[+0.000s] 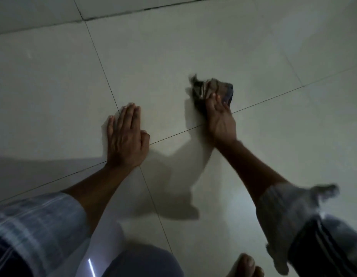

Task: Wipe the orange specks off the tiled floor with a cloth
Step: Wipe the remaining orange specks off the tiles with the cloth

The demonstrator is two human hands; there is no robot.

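My right hand presses a dark, crumpled cloth onto the pale tiled floor, just beyond a grout line. The cloth is bunched under my fingertips and blurred. My left hand lies flat on the floor to the left, fingers together, palm down, holding nothing. No orange specks show on the tiles in this dim light.
Dark grout lines cross the tiles, and a wider dark joint runs along the far edge. My knee and bare toes sit at the bottom. Checked sleeves cover both upper forearms.
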